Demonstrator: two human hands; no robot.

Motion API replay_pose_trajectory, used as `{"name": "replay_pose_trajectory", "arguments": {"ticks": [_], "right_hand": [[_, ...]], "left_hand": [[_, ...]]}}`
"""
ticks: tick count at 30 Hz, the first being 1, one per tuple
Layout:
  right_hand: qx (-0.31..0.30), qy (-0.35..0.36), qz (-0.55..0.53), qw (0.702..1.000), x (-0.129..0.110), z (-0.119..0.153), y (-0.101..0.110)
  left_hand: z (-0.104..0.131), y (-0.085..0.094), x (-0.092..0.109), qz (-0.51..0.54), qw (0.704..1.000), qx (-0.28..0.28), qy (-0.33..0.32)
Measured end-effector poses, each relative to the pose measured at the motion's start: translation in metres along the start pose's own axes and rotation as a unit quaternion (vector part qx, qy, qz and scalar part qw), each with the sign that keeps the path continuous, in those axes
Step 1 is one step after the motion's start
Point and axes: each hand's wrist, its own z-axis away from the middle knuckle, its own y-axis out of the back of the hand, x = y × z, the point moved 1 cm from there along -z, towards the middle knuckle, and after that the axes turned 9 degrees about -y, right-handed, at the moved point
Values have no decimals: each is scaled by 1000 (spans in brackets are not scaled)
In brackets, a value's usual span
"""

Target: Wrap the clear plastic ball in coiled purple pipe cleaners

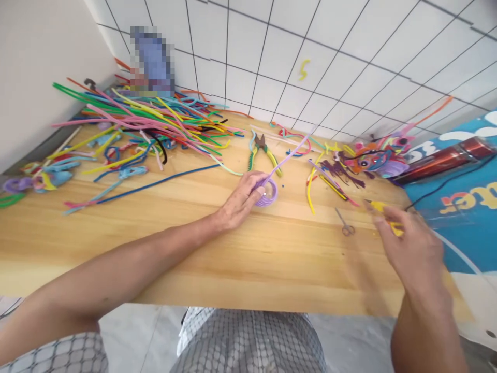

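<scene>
My left hand (246,199) is closed on a purple pipe cleaner (267,199) near the middle of the table. Its lower part is wound into a ring-like coil, and a straight tail slants up to the right. My right hand (413,246), at the table's right side, grips a yellow tool (388,215) with a dark tip; fingers and blur hide its exact kind. Small scissors (345,223) lie just left of that hand. Beyond my left hand rest pliers (264,153) with green and yellow handles. A yellow and black utility knife (333,187) lies between the hands.
Many coloured pipe cleaners (155,116) are heaped at the back left, with twisted figures (54,176) in front. A colourful pipe-cleaner figure (382,158) stands at the back right, beside a dark red cylinder (446,160) on a blue printed sheet (466,212). A tiled wall (248,57) bounds the back.
</scene>
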Motion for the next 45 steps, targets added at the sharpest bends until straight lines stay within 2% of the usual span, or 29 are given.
{"name": "replay_pose_trajectory", "arguments": {"ticks": [2,4,6,8,10,12,15,19,26,32,37,45], "right_hand": [[-11,105,-62,993,-47,-11,-11],[29,226,-155,961,-94,-25,-29],[22,302,-182,935,-132,-39,-51],[6,350,-195,916,-158,-50,-73],[0,370,-206,906,-172,-57,-90],[-1,375,-219,901,-176,-61,-101],[2,364,-243,899,-173,-61,-108],[9,345,-276,897,-169,-57,-109],[-18,343,-295,892,-169,-51,-116],[-7,349,-285,893,-166,-48,-121],[26,373,-284,883,-166,-46,-125],[41,393,-274,877,-169,-43,-124]], "left_hand": [[0,0,1,-3,1000,-2,0],[0,0,3,-5,1000,-4,0],[0,0,4,-8,1000,-7,-4],[0,0,5,-9,1000,-9,-10],[1,0,5,-9,1000,-9,-12],[1,-1,4,-11,1000,-8,-12],[1,-1,4,-9,1000,-6,-17],[1,0,5,-6,1000,-5,-12],[0,1,8,-13,1000,0,-22],[1,1,8,-14,1000,3,-3],[2,1,8,-15,1000,6,16],[1,2,11,-24,999,11,33]]}}
